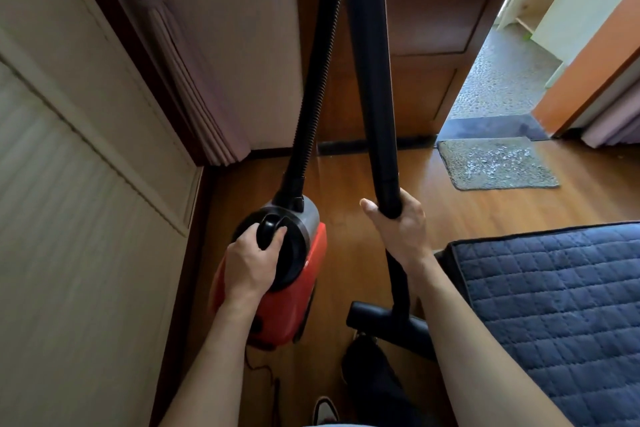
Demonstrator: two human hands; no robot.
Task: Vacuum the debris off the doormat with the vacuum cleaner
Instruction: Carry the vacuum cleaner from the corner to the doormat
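Doormat [498,163] is lying on the wooden floor [363,253] ahead and to our right, by the open doorway, its pale debris [498,158] not yet cleared. We are closing our left hand [251,262] around the black carry handle [270,229] of the red vacuum cleaner [287,284], probably to carry it closer, since it is well apart from the mat. Our right hand [401,224] is gripping the black wand [372,80], keeping the floor nozzle [384,324] near our feet. The ribbed hose [318,80] and wand are running out of the top of view, so we cannot see where they join. Motion blur is softening the edges.
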